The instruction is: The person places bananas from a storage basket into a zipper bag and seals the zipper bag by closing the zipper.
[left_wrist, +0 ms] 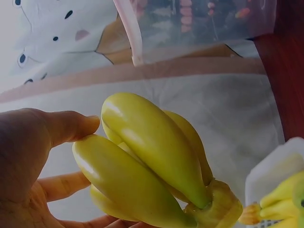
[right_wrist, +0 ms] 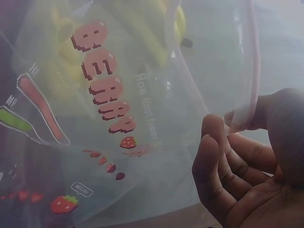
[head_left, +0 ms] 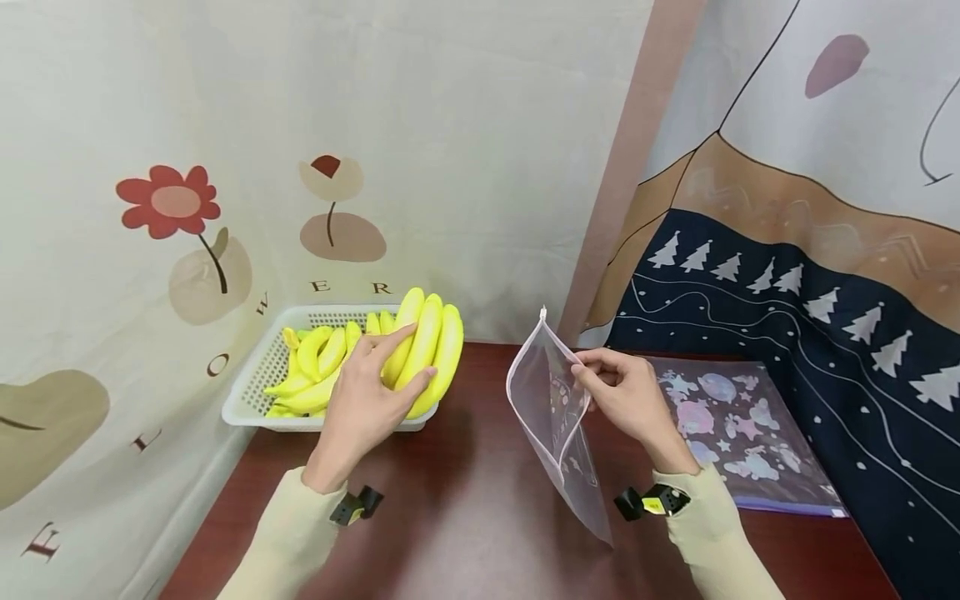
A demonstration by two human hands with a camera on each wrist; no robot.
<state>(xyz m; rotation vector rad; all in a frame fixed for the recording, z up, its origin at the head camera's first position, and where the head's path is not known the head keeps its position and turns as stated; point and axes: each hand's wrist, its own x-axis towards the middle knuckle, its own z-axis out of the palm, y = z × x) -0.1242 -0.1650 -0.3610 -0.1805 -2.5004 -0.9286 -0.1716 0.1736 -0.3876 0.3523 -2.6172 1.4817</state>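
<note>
My left hand [head_left: 372,392] grips a bunch of yellow bananas [head_left: 427,350], raised at the right end of the white basket [head_left: 251,392]. In the left wrist view the thumb presses one side of the bunch [left_wrist: 137,137] and the other fingers reach beneath it; the stem end points to the lower right. With thumb and fingers my right hand [head_left: 626,396] pinches the pink-edged rim of a clear zip bag [head_left: 551,408], whose mouth gapes toward the left. The right wrist view shows strawberry prints and the word "BERRY" on the bag [right_wrist: 128,185].
More bananas [head_left: 315,375] lie in the basket at the back left of the dark red table [head_left: 465,533]. A second, patterned zip bag [head_left: 742,425] lies flat at the right. Printed cloth [head_left: 480,167] hangs behind the table and along its sides.
</note>
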